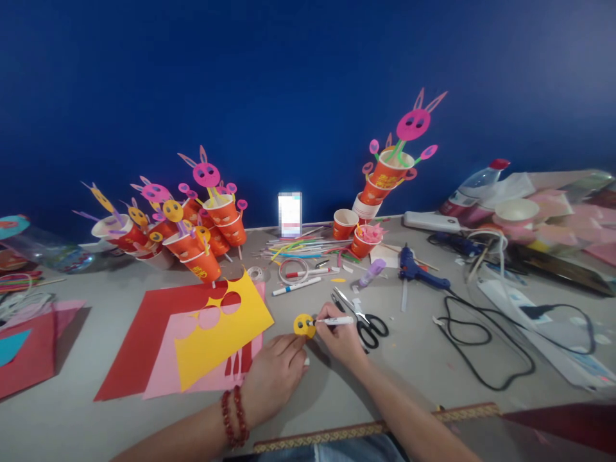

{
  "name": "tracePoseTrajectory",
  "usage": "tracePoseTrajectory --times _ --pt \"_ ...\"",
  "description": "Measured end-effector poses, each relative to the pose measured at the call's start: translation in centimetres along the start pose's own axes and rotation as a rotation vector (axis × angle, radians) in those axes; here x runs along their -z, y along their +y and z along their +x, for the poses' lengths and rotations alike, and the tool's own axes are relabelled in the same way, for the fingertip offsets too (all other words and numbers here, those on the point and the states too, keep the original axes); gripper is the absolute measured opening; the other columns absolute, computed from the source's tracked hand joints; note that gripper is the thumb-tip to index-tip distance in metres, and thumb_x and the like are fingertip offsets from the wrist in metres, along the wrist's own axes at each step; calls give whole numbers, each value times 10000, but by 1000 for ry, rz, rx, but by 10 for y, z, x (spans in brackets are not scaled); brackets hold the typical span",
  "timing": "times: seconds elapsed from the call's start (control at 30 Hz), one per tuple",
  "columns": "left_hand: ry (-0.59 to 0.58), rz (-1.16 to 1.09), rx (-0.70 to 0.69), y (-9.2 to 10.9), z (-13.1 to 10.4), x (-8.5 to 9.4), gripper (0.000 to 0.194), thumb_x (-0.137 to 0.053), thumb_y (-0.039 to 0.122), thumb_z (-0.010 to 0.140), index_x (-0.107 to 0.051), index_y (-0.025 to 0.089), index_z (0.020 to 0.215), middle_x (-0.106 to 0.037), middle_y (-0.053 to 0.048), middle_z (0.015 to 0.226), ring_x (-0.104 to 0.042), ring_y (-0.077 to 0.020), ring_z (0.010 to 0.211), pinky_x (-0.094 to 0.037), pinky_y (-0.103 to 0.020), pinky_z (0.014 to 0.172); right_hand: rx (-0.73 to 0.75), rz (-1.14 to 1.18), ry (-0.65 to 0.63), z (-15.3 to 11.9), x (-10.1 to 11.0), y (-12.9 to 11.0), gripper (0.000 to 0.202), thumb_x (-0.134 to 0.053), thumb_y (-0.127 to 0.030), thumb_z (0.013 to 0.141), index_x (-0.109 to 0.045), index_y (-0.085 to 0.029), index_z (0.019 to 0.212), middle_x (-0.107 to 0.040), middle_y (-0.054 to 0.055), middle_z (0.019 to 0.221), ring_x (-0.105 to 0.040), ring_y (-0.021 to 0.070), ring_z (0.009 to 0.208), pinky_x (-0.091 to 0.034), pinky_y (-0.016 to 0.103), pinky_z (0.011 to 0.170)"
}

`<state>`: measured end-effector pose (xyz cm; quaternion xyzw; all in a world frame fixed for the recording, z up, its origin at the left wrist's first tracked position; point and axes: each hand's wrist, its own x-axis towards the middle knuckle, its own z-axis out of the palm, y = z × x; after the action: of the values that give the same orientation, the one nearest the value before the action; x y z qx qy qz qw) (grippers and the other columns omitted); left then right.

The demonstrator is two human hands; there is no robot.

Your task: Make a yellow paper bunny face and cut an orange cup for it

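A small yellow paper circle (303, 324) lies on the grey table (414, 359). My left hand (274, 378), with a red bead bracelet on the wrist, rests flat beside it and pins its lower edge with the fingertips. My right hand (339, 337) grips a white marker (337, 320) whose tip touches the circle's right side. Black-handled scissors (363, 317) lie just right of my right hand.
Red, pink and yellow paper sheets (206, 333) with cut-out holes lie at left. Orange paper cups with bunny cut-outs (192, 224) stand behind, more (389, 167) at centre right. A blue glue gun (416, 273), black cable (481, 346), straws and pens (303, 250) lie about.
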<state>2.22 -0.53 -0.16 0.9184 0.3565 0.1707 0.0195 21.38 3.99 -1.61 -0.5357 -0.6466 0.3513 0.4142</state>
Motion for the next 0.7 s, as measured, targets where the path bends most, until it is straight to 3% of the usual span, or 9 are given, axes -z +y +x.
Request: tracePoseTrajectory --times 0.7 --pt "4 -12 -2 0 0 1 154 -498 162 969 -626 128 1047 -680 -125 1219 -631 -257 1121 -534 -413 941 0 31 38 -1 -2 5 129 -522 -185 801 -479 -221 685 -485 -43 598 -430 125 537 -337 239 503"
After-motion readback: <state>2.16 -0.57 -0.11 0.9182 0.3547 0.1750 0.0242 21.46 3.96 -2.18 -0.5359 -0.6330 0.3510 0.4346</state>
